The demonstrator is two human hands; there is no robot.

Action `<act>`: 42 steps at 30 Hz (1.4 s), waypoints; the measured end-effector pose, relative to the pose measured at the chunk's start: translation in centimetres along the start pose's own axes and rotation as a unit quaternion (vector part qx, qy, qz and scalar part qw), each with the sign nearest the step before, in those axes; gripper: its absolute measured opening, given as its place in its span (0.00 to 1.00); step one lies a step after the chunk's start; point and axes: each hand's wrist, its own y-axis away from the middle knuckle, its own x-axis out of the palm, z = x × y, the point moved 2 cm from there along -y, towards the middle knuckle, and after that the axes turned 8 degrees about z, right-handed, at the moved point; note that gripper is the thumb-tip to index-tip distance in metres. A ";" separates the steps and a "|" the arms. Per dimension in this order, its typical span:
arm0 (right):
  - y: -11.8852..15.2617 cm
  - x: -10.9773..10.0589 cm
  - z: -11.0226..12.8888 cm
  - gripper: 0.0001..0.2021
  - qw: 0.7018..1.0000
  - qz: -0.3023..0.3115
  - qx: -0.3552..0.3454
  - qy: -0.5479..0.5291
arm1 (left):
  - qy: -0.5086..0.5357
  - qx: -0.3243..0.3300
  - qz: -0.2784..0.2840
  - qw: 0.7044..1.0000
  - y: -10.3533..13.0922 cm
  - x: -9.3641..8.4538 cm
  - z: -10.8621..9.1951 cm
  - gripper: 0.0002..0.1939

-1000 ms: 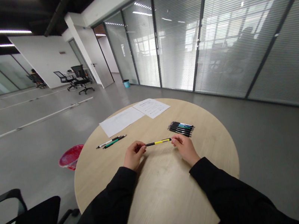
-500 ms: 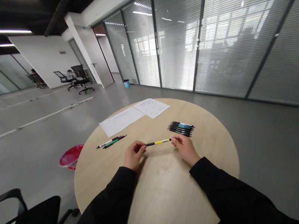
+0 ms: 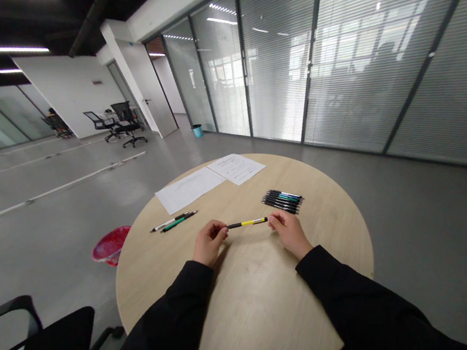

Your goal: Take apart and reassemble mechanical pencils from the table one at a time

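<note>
Pale wood tops the round counter [image 3: 254,307]; at my twelve o'clock, my left hand [image 3: 209,245] and right hand [image 3: 289,234] pinch opposite ends of the yellow-and-black pen [image 3: 247,223], pen row [image 3: 282,201] at its two o'clock. Light, even fingertip pressure should steady it.

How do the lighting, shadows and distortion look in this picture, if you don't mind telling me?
Head view: bright glare on the blinds; soft shadows beside both hands on the table; wide-angle stretching towards the edges; print on the papers too small to read.
</note>
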 end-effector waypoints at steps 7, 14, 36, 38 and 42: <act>-0.1 0.0 -0.1 0.14 1.000 0.000 -0.010 0.023 | 0.004 0.004 0.001 1.000 -0.1 0.0 0.3 0.12; 0.0 -0.1 0.4 0.15 1.000 0.008 -0.011 0.027 | -0.002 0.002 0.001 1.000 0.0 0.0 0.1 0.12; 0.1 0.1 0.5 0.17 0.998 0.007 -0.013 0.064 | 0.015 -0.003 -0.010 1.000 0.0 0.0 -0.3 0.14; 0.1 0.1 0.5 0.17 0.998 0.010 -0.012 0.063 | 0.025 -0.007 -0.012 1.000 -0.1 -0.1 -0.1 0.14; 0.2 0.3 0.4 0.16 0.998 0.028 0.001 0.061 | 0.080 -0.019 -0.036 0.996 -0.1 0.0 0.0 0.15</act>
